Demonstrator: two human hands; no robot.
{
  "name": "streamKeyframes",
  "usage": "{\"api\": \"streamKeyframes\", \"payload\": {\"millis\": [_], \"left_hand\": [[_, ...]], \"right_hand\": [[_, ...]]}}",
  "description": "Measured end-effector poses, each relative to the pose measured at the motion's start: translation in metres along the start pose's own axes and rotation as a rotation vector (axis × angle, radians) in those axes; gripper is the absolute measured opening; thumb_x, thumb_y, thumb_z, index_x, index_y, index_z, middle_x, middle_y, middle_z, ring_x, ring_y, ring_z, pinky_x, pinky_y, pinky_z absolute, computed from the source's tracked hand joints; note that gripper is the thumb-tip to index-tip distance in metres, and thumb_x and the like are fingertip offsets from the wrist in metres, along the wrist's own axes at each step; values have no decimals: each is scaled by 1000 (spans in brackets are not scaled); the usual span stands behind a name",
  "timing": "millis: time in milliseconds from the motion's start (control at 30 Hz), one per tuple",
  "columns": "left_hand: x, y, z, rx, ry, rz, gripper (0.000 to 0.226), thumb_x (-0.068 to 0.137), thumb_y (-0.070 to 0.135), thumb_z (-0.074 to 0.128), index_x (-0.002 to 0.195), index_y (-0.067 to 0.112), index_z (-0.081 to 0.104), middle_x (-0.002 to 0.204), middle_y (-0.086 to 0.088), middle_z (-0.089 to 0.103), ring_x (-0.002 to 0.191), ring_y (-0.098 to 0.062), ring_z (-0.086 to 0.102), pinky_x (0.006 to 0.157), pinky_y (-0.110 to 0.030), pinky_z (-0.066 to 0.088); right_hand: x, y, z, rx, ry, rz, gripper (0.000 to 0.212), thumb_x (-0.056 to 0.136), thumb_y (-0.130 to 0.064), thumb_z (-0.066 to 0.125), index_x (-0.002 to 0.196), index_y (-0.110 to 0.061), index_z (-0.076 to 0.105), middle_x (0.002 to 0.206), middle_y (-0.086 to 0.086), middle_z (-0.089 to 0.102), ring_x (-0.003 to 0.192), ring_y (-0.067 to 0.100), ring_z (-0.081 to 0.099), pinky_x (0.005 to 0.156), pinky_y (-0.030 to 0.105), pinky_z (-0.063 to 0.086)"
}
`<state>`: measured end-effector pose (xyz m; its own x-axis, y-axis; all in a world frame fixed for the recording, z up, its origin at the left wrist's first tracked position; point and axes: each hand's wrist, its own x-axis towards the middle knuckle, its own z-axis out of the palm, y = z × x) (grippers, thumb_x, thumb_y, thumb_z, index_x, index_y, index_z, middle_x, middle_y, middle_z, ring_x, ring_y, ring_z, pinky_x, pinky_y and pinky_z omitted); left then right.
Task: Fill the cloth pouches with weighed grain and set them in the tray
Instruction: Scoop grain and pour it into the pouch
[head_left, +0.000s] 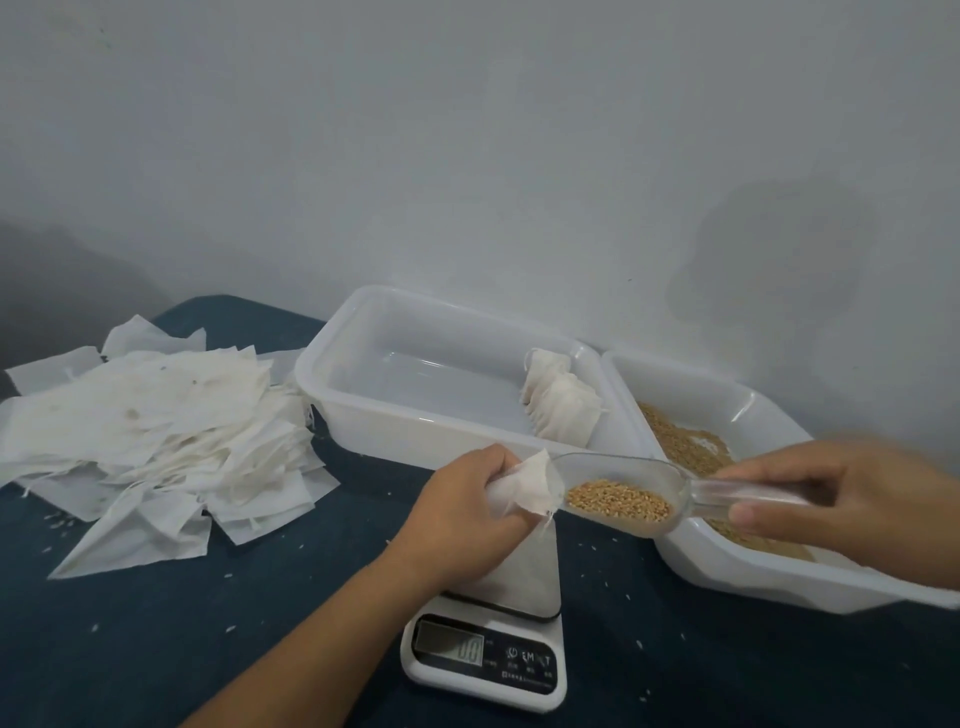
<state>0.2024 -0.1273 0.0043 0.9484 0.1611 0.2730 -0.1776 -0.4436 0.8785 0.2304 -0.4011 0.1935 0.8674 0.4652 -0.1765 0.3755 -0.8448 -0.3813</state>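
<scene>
Cloth pouch (524, 486) pinched in left hand (467, 499) above scale (488, 649); clear scoop (623, 491) of grain (618, 501), handle gripped by right-hand (852, 499) fingers, tip at pouch mouth. Filled pouches (561, 405) upright in tray (363, 395) on bench (156, 623).

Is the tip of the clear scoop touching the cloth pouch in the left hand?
Touching. The head view shows the scoop tip meeting the open mouth of the pouch, which the left hand grips, with no gap between them.
</scene>
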Motion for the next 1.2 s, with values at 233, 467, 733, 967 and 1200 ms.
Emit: {"api": "streamKeyframes", "payload": {"millis": [233,467,733,967,1200], "left_hand": [[-2,-1,3,49,-41,43,19,88,40,74,98,35,59,94,14,65,87,-5,61,69,-20,46],[-3,1,4,37,-55,41,19,88,40,74,95,35,57,93,14,64,87,-5,60,68,-20,45],[-4,3,5,-40,-49,37,13,90,39,70,94,34,59,91,12,64,83,-8,61,69,-26,51],[-2,0,6,-156,-54,-30,17,87,43,74,96,32,62,94,17,67,85,-4,64,70,-25,56],[-2,5,5,-268,-59,-66,14,86,44,73,85,49,60,79,26,64,69,9,59,56,-9,43]], "right_hand": [[13,-13,-11,-143,-34,-71,58,57,-99,58,107,-72,66,91,-12,78,79,8,71,78,28,60],[20,-25,-19,-223,-32,-128,53,59,-99,54,105,-75,64,91,-25,75,76,0,68,72,23,59],[19,-42,-37,-429,111,-272,55,57,-108,37,99,-80,59,80,-40,67,69,-11,65,55,18,52],[16,-59,-45,-486,155,-329,52,59,-108,35,98,-82,58,77,-43,65,65,-12,64,53,25,58],[16,-62,-54,-599,203,-391,38,76,-97,43,105,-78,58,78,-48,61,60,-15,61,45,10,47]]}}
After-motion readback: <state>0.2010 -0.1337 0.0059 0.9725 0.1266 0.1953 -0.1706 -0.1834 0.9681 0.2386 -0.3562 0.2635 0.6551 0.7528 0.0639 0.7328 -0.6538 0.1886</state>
